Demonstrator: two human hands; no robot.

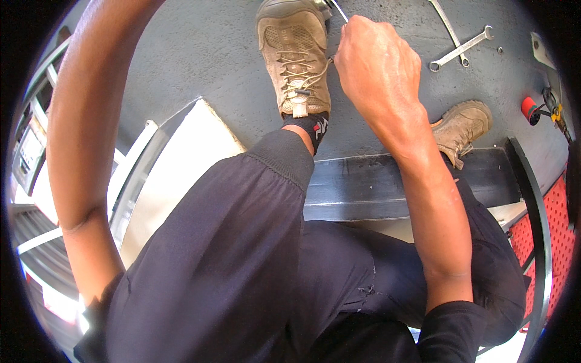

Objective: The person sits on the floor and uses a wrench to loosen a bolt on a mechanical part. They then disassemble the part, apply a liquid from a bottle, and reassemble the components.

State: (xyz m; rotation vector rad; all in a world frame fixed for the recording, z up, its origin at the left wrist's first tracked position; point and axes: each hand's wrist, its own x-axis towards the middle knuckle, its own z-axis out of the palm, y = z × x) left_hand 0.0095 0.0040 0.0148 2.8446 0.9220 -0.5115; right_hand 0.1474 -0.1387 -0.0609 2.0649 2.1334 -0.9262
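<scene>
My right hand [381, 63] is closed in a fist near the top middle, just right of my left shoe [293, 54]. From the top of the fist a thin metal rod [340, 11] sticks out, slanting up and left. Its far end meets a shiny metal part [324, 7] beside the shoe's toe, partly cut off by the frame's upper edge. The rest of the rod is hidden inside my fingers, so its exact kind does not show. On the left, my left forearm [85, 133] reaches up out of the picture, and the hand itself lies beyond the edge.
Two crossed wrenches [463, 48] lie on the grey surface [200, 54] at the upper right, with a small nut [500, 51] beside them. A red-and-black cylindrical object [531, 111] is farther right. My right shoe [463, 130] rests near a dark metal beam [357, 187]. A red perforated panel [557, 236] stands at far right.
</scene>
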